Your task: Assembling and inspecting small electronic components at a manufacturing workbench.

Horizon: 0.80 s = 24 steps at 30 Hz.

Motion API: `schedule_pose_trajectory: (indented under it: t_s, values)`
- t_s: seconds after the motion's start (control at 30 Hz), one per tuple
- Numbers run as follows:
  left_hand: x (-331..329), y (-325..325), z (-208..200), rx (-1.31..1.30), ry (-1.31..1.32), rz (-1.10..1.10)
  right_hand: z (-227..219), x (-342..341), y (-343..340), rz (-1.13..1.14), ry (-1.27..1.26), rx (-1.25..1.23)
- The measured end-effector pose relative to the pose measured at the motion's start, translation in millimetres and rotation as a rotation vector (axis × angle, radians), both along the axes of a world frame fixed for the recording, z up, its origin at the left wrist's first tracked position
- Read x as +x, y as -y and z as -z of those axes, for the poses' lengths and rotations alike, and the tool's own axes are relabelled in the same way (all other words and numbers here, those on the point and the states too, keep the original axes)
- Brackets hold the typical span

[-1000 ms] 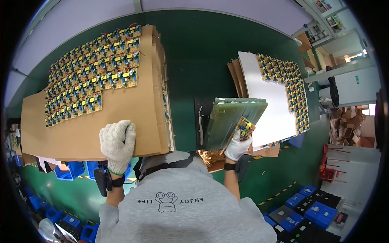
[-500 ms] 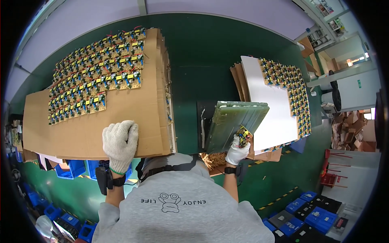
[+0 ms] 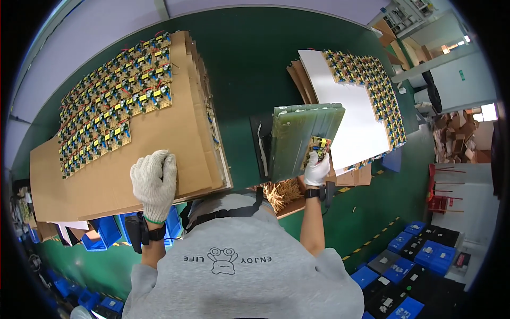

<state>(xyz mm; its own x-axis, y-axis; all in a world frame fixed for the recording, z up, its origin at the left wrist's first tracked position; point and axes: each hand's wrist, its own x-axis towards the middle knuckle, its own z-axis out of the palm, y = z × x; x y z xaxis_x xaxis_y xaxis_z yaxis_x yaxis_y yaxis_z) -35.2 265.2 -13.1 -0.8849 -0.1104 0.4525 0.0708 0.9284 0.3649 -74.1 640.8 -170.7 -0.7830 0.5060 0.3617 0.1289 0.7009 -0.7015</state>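
Green tabletop (image 3: 244,64) lies before us, with boards (image 3: 114,101) in rows on cardboard (image 3: 172,135) at left. Our gloved left hand (image 3: 154,178) rests as a fist near the cardboard's near edge. Our right forearm reaches straight ahead, its gloved right hand (image 3: 317,170) clamped on a board (image 3: 321,143) over the green slab's (image 3: 295,133) right side. That board's long axis points away from us, leaning slightly right; whether it touches the slab, we cannot tell.
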Motion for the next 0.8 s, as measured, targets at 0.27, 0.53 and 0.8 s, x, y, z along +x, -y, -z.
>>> schedule_pose_trajectory:
  t_s: [0.27,0.53,0.8]
  values:
    - [0.4,-0.3,-1.9,0.015,0.019,0.027,10.8,12.5,42.3,0.263,0.056,0.008]
    - [7.6,-4.7,-11.8,0.103,0.079,0.097,-82.7,25.4,52.9,-0.273,0.236,-0.279]
    - [-18.6,-68.8,-35.5,-0.207,-0.008,0.717,-164.4,13.6,123.5,-1.031,0.280,0.291]
